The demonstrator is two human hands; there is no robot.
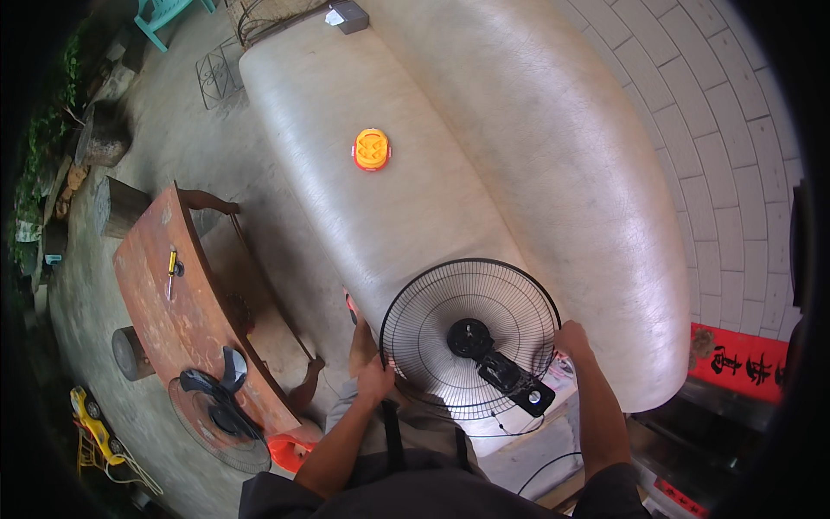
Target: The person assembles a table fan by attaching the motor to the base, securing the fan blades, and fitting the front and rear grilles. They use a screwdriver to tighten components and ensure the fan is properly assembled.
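A round black wire fan grille (432, 298) with a dark motor housing (510, 381) at its middle is in front of my body, over the near end of the sofa. At its left rim, my left hand (376, 381) is closed round the edge. My right hand (571, 339) grips the right rim, its fingers partly hidden. A thin black cord (523, 430) hangs below the housing. On the wooden table to the left lie another wire grille (246, 451) and black fan blades (233, 370).
A beige sofa (346, 199) stretches ahead, bearing an orange-yellow round plastic piece (372, 150) and a tissue box (350, 17). The worn wooden table (147, 251) holds a yellow-handled screwdriver (172, 272). A red plastic item (290, 445) stands by its near end. Stump-like seats (121, 208) surround it.
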